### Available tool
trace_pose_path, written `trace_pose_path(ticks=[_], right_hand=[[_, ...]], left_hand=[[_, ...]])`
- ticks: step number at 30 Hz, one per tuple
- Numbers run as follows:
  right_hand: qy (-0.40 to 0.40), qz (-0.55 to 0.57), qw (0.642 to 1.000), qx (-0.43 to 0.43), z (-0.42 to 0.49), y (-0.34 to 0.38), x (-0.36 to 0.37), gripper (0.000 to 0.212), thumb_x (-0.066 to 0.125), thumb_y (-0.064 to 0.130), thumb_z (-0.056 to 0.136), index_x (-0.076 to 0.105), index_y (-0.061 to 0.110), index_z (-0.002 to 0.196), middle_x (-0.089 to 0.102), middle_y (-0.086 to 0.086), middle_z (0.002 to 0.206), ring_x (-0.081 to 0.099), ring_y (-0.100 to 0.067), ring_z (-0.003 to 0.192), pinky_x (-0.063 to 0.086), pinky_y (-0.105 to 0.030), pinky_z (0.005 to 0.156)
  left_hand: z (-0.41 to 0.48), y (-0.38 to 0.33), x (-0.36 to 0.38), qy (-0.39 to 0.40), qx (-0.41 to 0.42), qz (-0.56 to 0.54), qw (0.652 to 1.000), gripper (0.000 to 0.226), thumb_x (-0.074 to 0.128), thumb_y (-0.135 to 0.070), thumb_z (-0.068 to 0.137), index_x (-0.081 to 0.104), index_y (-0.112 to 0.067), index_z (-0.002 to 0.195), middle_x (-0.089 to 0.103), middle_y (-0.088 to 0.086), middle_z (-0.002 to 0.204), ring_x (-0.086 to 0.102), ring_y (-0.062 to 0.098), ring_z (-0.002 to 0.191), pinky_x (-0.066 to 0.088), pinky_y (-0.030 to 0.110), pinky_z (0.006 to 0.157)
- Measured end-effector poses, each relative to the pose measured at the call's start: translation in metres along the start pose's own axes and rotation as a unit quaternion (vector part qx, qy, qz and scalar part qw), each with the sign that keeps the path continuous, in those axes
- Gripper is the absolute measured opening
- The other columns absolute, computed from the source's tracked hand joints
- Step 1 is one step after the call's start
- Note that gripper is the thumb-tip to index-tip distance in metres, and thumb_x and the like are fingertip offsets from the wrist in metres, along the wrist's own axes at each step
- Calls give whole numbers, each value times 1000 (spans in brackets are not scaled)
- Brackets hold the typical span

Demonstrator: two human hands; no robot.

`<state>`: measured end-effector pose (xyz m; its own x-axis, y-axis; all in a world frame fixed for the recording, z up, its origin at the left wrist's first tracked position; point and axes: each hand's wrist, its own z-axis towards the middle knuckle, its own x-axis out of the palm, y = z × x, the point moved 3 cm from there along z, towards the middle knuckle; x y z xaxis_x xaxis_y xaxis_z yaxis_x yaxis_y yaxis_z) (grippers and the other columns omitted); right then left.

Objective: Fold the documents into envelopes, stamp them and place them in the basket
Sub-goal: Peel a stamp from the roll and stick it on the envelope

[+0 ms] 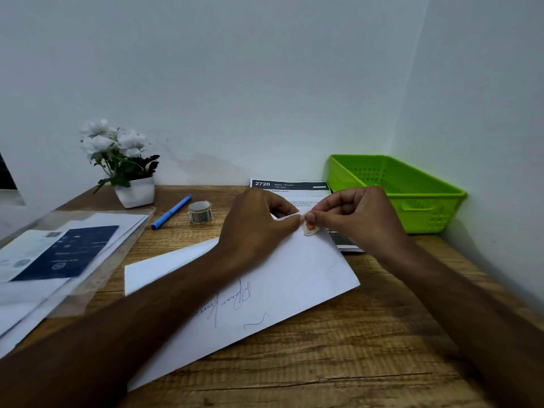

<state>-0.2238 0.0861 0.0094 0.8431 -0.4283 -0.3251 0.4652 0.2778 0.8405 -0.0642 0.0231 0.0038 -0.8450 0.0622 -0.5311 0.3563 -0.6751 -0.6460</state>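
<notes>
A white envelope with blue handwriting lies slantwise on the wooden desk. Above its far corner both hands meet. My left hand and my right hand pinch a small stamp between their fingertips, just over the envelope's corner. A roll of stamps stands further left on the desk. The green basket sits in the back right corner with nothing visible inside. A printed document lies behind my hands, partly hidden by them.
A blue pen lies left of the stamp roll. A white pot of white flowers stands at the back left. A stack of papers in a clear sleeve covers the left side. Walls close off the back and right.
</notes>
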Motion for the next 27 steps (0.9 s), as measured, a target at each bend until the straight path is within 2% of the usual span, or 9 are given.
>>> trace_pose_path(ticks=[2,5,8,13,16,19,21,23,27], right_hand=[[-5,-9,1000,-5,0,0,0,15,86,13,69,75,6,76,74,-8,65,70,-16,62,51,-22,54],[-8,-14,1000,1,0,0,0,20,87,17,68,71,7,76,73,-6,61,70,-13,60,49,-23,57],[-17,-19,1000,14,1,0,-2,27,89,22,66,68,8,75,72,-10,61,69,-22,63,47,-29,59],[-7,-59,997,42,2,-3,-5,38,89,37,62,63,12,75,59,3,41,43,-4,35,27,-18,40],[36,-64,996,54,4,-8,-7,33,87,38,65,70,13,77,55,-1,54,41,-10,49,27,-24,49],[120,-72,988,63,1,-11,-4,39,83,32,73,68,-4,76,46,-10,69,38,-16,68,24,-29,65],[152,-65,983,81,-1,-13,-1,46,82,27,75,61,-14,77,42,-12,71,33,-20,70,21,-30,66],[166,-56,979,103,-1,-13,0,46,83,25,74,59,-15,77,42,-12,70,33,-21,69,24,-31,64],[180,-43,975,125,-2,-13,3,57,86,34,68,57,-14,80,46,-12,72,40,-19,71,31,-33,69]], left_hand=[[0,0,0,0,2,2,1000,5,76,-26,77,78,-22,76,72,-9,69,52,-9,51,39,21,56],[1,-1,0,-3,1,-4,1000,5,76,-25,77,77,-22,73,69,-11,65,51,-10,49,37,20,55],[1,-1,-1,-4,-1,-3,1000,6,76,-25,78,77,-22,73,68,-12,64,51,-10,49,36,20,55],[0,-3,-3,-1,-4,-15,1000,7,74,-21,80,77,-19,74,69,-9,64,51,-8,47,36,18,52],[1,-2,-3,10,1,-11,1000,7,73,-20,80,77,-20,74,70,-7,66,51,-8,47,36,18,53],[2,1,-3,12,1,-6,1000,7,74,-20,80,76,-21,74,70,-8,67,51,-8,48,37,20,55],[4,3,-3,15,1,-6,1000,8,73,-19,80,76,-22,72,68,-11,65,50,-8,47,36,21,56],[4,5,-2,22,0,1,1000,9,73,-19,81,75,-22,73,65,-14,63,50,-8,48,36,20,54],[5,5,-2,42,9,12,999,8,71,-19,82,75,-21,75,65,-14,63,50,-8,49,34,11,50]])
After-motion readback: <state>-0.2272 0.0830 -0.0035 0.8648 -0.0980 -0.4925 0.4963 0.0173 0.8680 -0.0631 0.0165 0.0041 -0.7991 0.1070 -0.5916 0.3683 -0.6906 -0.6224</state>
